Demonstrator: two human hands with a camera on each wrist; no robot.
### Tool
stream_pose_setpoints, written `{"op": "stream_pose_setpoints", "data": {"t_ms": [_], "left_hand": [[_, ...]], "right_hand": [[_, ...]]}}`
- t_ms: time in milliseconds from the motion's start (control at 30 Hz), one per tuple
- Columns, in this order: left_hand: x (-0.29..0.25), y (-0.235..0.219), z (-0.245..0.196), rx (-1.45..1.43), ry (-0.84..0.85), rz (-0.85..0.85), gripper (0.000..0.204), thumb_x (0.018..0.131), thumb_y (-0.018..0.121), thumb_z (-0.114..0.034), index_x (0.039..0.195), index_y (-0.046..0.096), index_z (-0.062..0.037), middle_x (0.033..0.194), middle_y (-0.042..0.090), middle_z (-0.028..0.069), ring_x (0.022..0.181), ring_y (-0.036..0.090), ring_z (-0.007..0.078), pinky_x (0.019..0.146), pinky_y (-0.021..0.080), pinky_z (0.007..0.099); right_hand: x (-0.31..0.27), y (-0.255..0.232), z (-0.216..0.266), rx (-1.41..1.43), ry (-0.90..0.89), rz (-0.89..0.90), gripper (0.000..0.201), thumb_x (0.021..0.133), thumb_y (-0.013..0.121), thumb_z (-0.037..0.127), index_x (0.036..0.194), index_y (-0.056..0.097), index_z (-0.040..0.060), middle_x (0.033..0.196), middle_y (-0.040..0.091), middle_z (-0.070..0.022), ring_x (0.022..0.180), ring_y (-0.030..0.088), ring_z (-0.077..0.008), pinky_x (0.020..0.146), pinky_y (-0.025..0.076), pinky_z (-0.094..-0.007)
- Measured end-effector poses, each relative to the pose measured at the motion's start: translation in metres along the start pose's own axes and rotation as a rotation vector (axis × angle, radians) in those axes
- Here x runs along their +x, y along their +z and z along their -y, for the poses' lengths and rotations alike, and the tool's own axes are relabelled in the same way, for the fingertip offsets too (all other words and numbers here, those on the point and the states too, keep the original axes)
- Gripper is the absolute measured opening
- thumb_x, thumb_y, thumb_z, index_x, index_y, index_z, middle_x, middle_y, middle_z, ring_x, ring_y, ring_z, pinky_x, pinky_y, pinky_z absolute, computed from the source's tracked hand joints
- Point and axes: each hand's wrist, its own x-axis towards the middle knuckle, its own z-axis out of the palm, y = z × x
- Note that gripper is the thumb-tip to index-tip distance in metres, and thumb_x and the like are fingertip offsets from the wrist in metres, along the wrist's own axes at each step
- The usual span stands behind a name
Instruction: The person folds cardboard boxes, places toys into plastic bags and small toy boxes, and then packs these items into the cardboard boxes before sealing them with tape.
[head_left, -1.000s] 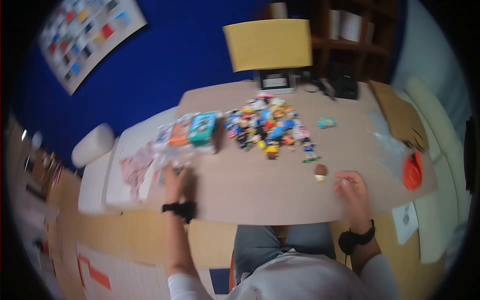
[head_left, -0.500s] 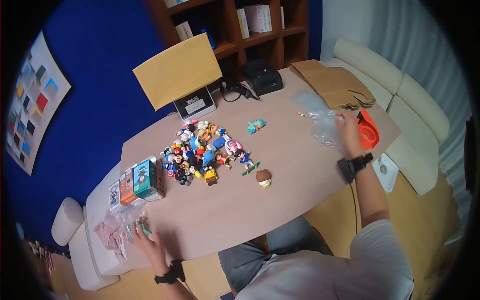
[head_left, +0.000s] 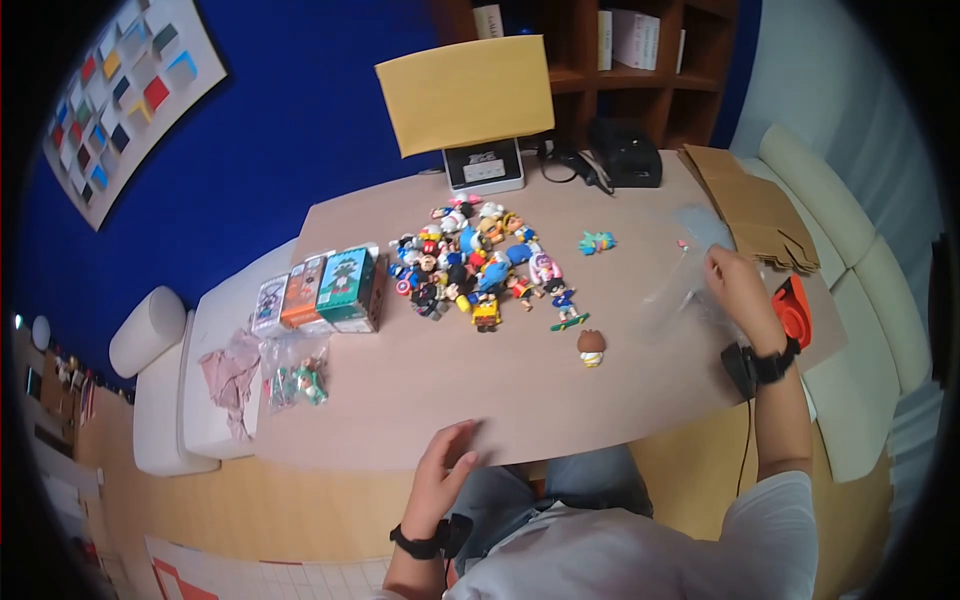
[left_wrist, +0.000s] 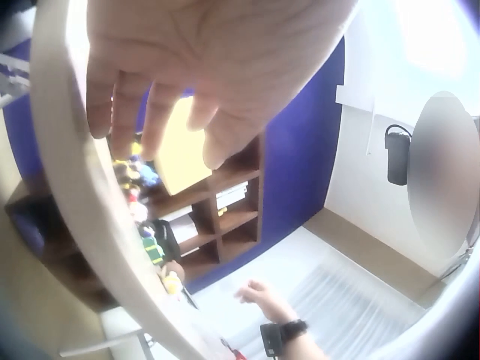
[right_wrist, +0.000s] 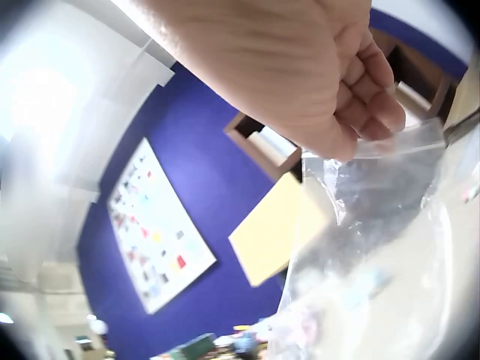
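At the table's right side my right hand (head_left: 742, 290) pinches the top edge of a clear plastic bag (right_wrist: 375, 202) between thumb and fingers. The bag hangs down from the fingertips in the right wrist view and looks flat and see-through. My left hand (head_left: 442, 475) hovers at the table's front edge, fingers extended and holding nothing. A small brown-haired figurine (head_left: 591, 347) lies between the two hands. Farther back is a pile of colourful figurines (head_left: 490, 270), with a turquoise figurine (head_left: 597, 242) apart to its right.
Three toy boxes (head_left: 348, 290) stand at the left, near a clear bag with green figurines (head_left: 297, 382) and a pink cloth (head_left: 232, 375). Brown paper bags (head_left: 750, 210) and a red-orange tape-like item (head_left: 793, 315) lie at the right. A yellow-topped device (head_left: 485, 168) stands behind.
My left hand has left the bag of green figurines and moved right to the front edge. My right hand reached the clear bags and now holds one up. The head view has swung about.
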Motion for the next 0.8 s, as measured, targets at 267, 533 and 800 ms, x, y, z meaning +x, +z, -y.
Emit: {"op": "stream_pose_setpoints", "data": {"t_ms": [267, 533, 800], "left_hand": [[0.032, 0.036, -0.027, -0.241, 0.412, 0.306, 0.069, 0.081, 0.063, -0.012, 0.139, 0.025, -0.0111, 0.138, 0.035, 0.0142, 0.129, 0.032, 0.0284, 0.106, 0.024, 0.0373], [0.017, 0.053, -0.006, -0.695, -0.135, 0.591, 0.096, 0.070, 0.075, -0.028, 0.141, 0.013, -0.0109, 0.135, 0.036, 0.0119, 0.123, 0.039, 0.0230, 0.104, 0.027, 0.0360], [-0.002, 0.049, 0.025, -1.136, -0.201, 0.629, 0.091, 0.074, 0.071, -0.028, 0.141, 0.012, -0.0137, 0.135, 0.035, 0.0223, 0.112, 0.049, 0.0287, 0.100, 0.033, 0.0419]], "right_hand": [[-0.037, 0.005, 0.127, 0.475, -0.477, 0.678, 0.007, 0.074, 0.055, 0.008, 0.073, 0.050, 0.0028, 0.075, 0.051, -0.0111, 0.068, 0.052, -0.0296, 0.062, 0.043, -0.0370], [-0.050, 0.032, 0.167, 0.716, -0.621, 1.042, 0.007, 0.077, 0.055, 0.009, 0.081, 0.052, 0.0037, 0.094, 0.054, -0.0057, 0.059, 0.055, -0.0199, 0.058, 0.044, -0.0305], [-0.012, 0.095, 0.152, 0.919, -0.305, 0.871, 0.014, 0.085, 0.058, 0.016, 0.088, 0.057, 0.0025, 0.084, 0.058, -0.0016, 0.063, 0.051, -0.0070, 0.057, 0.044, -0.0238]]}}
